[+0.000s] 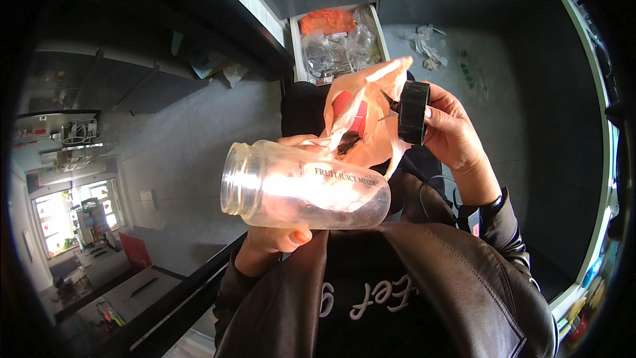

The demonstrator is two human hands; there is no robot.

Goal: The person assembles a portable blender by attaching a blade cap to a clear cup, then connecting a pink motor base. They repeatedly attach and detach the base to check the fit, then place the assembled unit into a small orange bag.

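Note:
A clear blender bottle (305, 189) lies sideways in front of my body, its threaded mouth toward the left. My left hand (275, 240) is wrapped round it, thumb on the near side and fingers partly hidden behind it. To the right, my right hand (460, 136) grips a round black blade base (414, 113) by its rim; its pointed blades face left. Between the two sits a crumpled pale orange plastic bag (377, 93), its mouth gaping, with something red (350, 111) and dark pieces inside. Whether my left fingers also touch the bag is hidden.
Beyond my knees a drawer (385, 53) stands pulled out, holding clear plastic and an orange bag (329, 21). Crumpled plastic (429, 43) lies on the grey floor at the far right. A cable (429, 189) runs by my right side. Dark cabinets stand along the back.

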